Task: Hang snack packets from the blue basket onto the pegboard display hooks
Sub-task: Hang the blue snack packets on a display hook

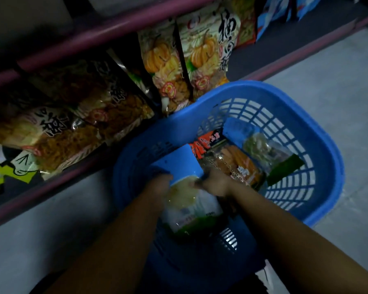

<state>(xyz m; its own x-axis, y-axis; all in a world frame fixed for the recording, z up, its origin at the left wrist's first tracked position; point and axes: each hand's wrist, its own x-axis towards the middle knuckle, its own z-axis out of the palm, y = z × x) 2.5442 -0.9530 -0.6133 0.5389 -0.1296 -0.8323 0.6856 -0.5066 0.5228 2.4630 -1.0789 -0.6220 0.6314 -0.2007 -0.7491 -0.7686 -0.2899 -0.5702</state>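
Note:
The blue basket [306, 115] stands on the grey floor in front of a low shelf. Both my hands reach down into it. My left hand [159, 185] and my right hand [215, 183] grip the two sides of one snack packet [191, 204], which has a blue top, pale contents and a green bottom strip. Beside it in the basket lie an orange snack packet [238, 164] with a red and black header and another clear packet [263, 149] with a green strip. No pegboard or hooks are in view.
A low shelf with a purple rail [94, 39] holds several large noodle-snack bags [72, 124] and pumpkin-print bags [204, 54] left of and behind the basket. Grey floor [338, 71] spreads to the right.

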